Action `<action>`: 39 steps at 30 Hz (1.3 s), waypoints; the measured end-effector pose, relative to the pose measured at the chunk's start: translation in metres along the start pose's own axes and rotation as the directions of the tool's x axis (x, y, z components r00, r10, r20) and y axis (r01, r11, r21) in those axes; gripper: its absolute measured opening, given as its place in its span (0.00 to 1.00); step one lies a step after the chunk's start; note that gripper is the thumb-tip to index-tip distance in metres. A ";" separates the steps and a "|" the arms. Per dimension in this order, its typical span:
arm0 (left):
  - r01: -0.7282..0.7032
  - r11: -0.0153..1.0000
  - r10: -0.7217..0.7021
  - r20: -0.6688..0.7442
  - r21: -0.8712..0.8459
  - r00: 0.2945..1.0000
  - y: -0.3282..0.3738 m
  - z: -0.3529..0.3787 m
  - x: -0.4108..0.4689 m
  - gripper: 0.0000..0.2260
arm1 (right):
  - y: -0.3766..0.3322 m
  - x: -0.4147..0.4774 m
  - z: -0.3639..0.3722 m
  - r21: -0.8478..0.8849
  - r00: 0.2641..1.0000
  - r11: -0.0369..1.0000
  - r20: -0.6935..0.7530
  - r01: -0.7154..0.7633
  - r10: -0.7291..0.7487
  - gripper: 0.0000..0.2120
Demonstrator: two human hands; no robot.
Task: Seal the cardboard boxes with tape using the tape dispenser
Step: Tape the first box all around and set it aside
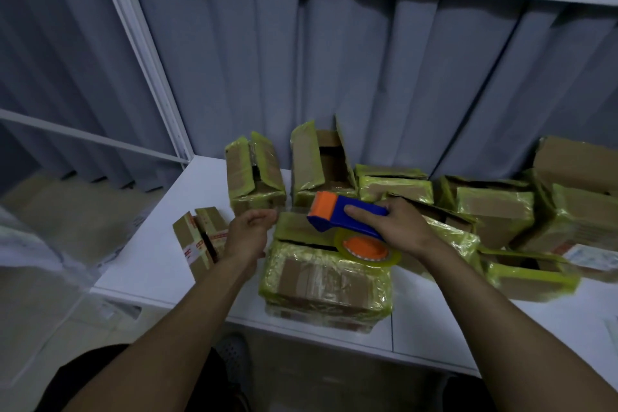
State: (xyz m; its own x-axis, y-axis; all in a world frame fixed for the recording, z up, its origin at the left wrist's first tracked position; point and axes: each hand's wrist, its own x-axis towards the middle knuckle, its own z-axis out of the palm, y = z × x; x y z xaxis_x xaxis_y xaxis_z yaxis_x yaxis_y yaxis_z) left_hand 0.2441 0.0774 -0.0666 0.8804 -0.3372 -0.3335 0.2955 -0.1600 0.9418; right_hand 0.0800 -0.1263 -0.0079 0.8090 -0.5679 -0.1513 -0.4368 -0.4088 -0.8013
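- Both bare forearms reach in from the bottom edge over a white table (147, 264).
- At the left lies a small brown cardboard box with red-printed white tape (200, 241); its print is too blurred to read.
- The right hand (403, 227) grips a blue tape dispenser with an orange head (347, 212), thumb on top.
- The dispenser's roll of clear yellowish tape (368, 251) hangs over the nearest cardboard box wrapped in yellow-green tape (327, 281), whose top seam gapes.
- The left hand (249, 234) hovers just beside that box's far left corner, fingers loosely curled; whether it pinches a tape end cannot be told.
- More yellow-taped cardboard boxes (495, 211) crowd behind, before a grey curtain (334, 60).
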 end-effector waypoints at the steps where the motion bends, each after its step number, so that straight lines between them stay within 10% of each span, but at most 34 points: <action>1: -0.006 1.000 0.006 -0.024 -0.001 1.000 -0.005 0.001 0.003 0.01 | 0.001 0.005 0.002 -0.004 1.000 1.000 0.005 -0.005 0.005 0.29; 24: -0.087 0.995 0.082 -0.108 -0.043 0.991 -0.040 0.029 -0.015 0.01 | 0.021 -0.009 -0.014 -0.222 0.987 0.966 0.064 -0.133 0.151 0.29; 39: 0.122 0.992 -0.120 -0.101 0.012 0.988 -0.015 -0.037 -0.006 0.03 | -0.026 0.017 0.016 -0.396 0.985 0.918 0.170 0.030 0.041 0.31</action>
State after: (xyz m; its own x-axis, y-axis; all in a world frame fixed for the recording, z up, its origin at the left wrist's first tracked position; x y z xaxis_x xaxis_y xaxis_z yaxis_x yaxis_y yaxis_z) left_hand 0.2484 0.1163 -0.0772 0.8712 -0.2205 -0.4386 0.3963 -0.2113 0.8935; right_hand 0.1118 -0.1136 0.0009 0.8452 -0.4550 -0.2803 -0.5326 -0.6746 -0.5112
